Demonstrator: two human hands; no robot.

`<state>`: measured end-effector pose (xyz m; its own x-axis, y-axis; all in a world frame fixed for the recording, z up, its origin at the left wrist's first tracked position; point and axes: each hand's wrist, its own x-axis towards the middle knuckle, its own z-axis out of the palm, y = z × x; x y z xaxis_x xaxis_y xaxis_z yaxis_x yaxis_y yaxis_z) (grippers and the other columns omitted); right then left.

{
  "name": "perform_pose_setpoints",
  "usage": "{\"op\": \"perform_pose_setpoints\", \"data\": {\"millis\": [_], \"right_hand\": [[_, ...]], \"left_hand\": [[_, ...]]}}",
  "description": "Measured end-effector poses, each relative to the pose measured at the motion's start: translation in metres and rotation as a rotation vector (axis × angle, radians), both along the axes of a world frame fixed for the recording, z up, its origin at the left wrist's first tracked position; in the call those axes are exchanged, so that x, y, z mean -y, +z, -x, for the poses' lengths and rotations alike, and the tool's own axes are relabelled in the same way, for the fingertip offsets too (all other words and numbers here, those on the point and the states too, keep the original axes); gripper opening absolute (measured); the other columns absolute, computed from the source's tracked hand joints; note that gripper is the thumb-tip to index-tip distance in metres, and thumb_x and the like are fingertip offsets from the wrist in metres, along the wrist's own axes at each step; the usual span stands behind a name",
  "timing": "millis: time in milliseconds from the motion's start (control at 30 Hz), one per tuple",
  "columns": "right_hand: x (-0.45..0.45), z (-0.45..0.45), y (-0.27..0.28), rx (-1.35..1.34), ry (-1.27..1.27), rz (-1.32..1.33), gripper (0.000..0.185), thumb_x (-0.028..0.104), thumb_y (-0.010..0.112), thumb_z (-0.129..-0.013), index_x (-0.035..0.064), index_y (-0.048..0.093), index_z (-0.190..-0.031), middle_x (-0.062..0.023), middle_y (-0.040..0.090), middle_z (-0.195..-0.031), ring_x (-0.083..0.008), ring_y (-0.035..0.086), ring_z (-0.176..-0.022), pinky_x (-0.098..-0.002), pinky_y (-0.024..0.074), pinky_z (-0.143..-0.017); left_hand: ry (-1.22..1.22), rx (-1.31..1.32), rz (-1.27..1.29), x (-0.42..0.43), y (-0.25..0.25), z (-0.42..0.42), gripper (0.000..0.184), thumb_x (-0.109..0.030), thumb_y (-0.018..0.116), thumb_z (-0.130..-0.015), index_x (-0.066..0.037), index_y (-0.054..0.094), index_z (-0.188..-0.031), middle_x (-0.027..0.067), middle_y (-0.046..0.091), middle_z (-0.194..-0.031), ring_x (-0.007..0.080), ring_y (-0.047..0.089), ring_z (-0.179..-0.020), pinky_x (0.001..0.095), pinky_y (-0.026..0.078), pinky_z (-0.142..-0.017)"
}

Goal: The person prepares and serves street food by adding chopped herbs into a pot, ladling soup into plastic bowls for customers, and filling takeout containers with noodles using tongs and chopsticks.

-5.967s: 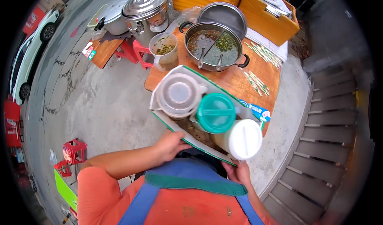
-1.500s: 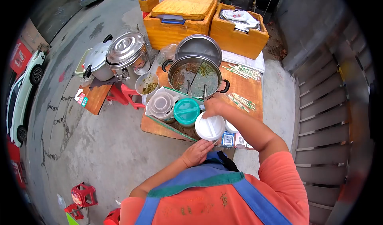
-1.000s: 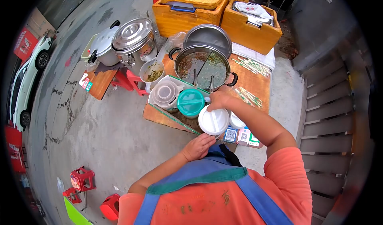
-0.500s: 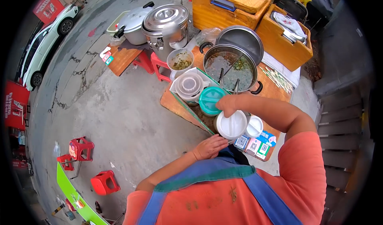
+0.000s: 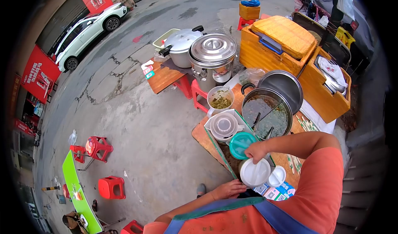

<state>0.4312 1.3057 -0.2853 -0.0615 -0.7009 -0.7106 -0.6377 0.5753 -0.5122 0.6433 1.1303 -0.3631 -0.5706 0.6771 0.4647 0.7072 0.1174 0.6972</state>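
Note:
My right hand [image 5: 257, 150] is closed, its fingers at the upper end of the ridge on a white round lid [image 5: 254, 172]. The lid sits on a tub in a green-edged box [image 5: 226, 162]. Right behind my fingers is a teal lid [image 5: 241, 145]; beyond it stands a clear-lidded container [image 5: 224, 126]. My left hand [image 5: 229, 189] lies with fingers stretched out beside the white-lidded tub, near the box's front corner. A smaller white lid [image 5: 277, 176] is to the right of the tub, above cards with QR codes [image 5: 275, 191].
A wide pot of broth [image 5: 265, 113] with utensils stands behind the box. Further back are a bowl of greens [image 5: 220, 99], a steel pot [image 5: 212, 53], a pressure cooker [image 5: 182, 41] and yellow insulated boxes [image 5: 269, 47]. Red stools [image 5: 111, 187] stand on the left.
The camera view has shifted, so the table and pots appear lower and further right. My right hand stays at the white lid; my left hand remains beside the tub.

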Motion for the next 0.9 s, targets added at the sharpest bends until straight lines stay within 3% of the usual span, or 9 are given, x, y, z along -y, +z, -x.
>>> {"op": "perform_pose_setpoints", "data": {"millis": [67, 233, 367, 433, 633, 767, 833, 900], "right_hand": [[0.003, -0.004, 0.000, 0.019, 0.016, -0.032, 0.034, 0.023, 0.069, -0.061, 0.0057, 0.053, -0.085, -0.0132, 0.060, -0.079, -0.0297, 0.059, -0.078, -0.0403, 0.0441, -0.065], [0.024, -0.039, 0.018, -0.303, 0.367, 0.263, 0.032, 0.007, 0.062, -0.067, -0.0002, 0.053, -0.097, -0.0178, 0.060, -0.086, -0.0329, 0.061, -0.085, -0.0428, 0.0482, -0.074], [0.048, -0.060, 0.015, -0.301, 0.497, 0.320, 0.035, 0.004, 0.060, -0.068, 0.0002, 0.055, -0.102, -0.0179, 0.062, -0.091, -0.0333, 0.061, -0.088, -0.0434, 0.0493, -0.074], [0.060, -0.060, 0.009, -0.218, 0.618, 0.101, 0.037, 0.004, 0.060, -0.067, 0.0009, 0.057, -0.103, -0.0185, 0.063, -0.095, -0.0338, 0.061, -0.091, -0.0430, 0.0497, -0.074], [0.069, -0.051, 0.006, -0.130, 0.707, 0.054, 0.040, 0.008, 0.060, -0.063, 0.0027, 0.059, -0.103, -0.0194, 0.063, -0.094, -0.0354, 0.061, -0.091, -0.0432, 0.0491, -0.075], [0.073, -0.036, 0.055, 0.023, 0.672, 0.021, 0.038, 0.010, 0.061, -0.061, 0.0033, 0.059, -0.098, -0.0196, 0.062, -0.090, -0.0356, 0.061, -0.086, -0.0441, 0.0477, -0.071], [0.066, -0.013, 0.081, 0.165, 0.589, 0.205, 0.027, 0.011, 0.061, -0.061, 0.0014, 0.052, -0.084, -0.0155, 0.057, -0.075, -0.0354, 0.056, -0.072, -0.0448, 0.0435, -0.064], [0.050, 0.018, 0.132, 0.126, 0.309, 0.221, 0.029, 0.011, 0.063, -0.060, 0.0029, 0.046, -0.081, -0.0124, 0.052, -0.071, -0.0272, 0.054, -0.068, -0.0405, 0.0419, -0.061]], "left_hand": [[-0.016, 0.016, -0.018, 0.000, 0.000, 0.000, 0.043, -0.005, 0.060, -0.076, -0.006, 0.054, -0.118, 0.0091, 0.052, -0.121, 0.0304, 0.050, -0.110, 0.0409, 0.039, -0.098], [-0.033, 0.006, 0.009, 0.001, 0.008, 0.005, 0.039, -0.005, 0.058, -0.078, -0.004, 0.055, -0.117, 0.0109, 0.052, -0.121, 0.0308, 0.048, -0.112, 0.0407, 0.039, -0.098], [-0.015, -0.025, 0.044, 0.002, 0.014, 0.003, 0.039, -0.005, 0.056, -0.077, -0.004, 0.054, -0.115, 0.0106, 0.052, -0.119, 0.0313, 0.048, -0.111, 0.0395, 0.040, -0.096], [-0.006, -0.040, 0.041, 0.003, 0.015, 0.007, 0.040, -0.004, 0.056, -0.075, -0.004, 0.054, -0.115, 0.0104, 0.052, -0.119, 0.0315, 0.048, -0.109, 0.0391, 0.041, -0.094], [0.006, 0.033, 0.017, -0.002, 0.013, 0.002, 0.040, -0.005, 0.057, -0.074, -0.004, 0.054, -0.114, 0.0104, 0.052, -0.117, 0.0309, 0.047, -0.110, 0.0400, 0.040, -0.094], [0.039, -0.006, 0.014, -0.002, 0.012, 0.003, 0.041, -0.007, 0.059, -0.073, -0.005, 0.054, -0.114, 0.0101, 0.054, -0.115, 0.0284, 0.048, -0.110, 0.0400, 0.040, -0.096], [0.037, -0.019, 0.006, -0.002, 0.012, 0.004, 0.041, -0.008, 0.059, -0.073, -0.005, 0.055, -0.113, 0.0102, 0.054, -0.115, 0.0273, 0.049, -0.111, 0.0399, 0.040, -0.096], [0.007, -0.095, 0.052, 0.001, 0.011, 0.007, 0.043, -0.007, 0.060, -0.071, -0.006, 0.055, -0.113, 0.0100, 0.054, -0.116, 0.0269, 0.050, -0.110, 0.0402, 0.039, -0.098]]}}
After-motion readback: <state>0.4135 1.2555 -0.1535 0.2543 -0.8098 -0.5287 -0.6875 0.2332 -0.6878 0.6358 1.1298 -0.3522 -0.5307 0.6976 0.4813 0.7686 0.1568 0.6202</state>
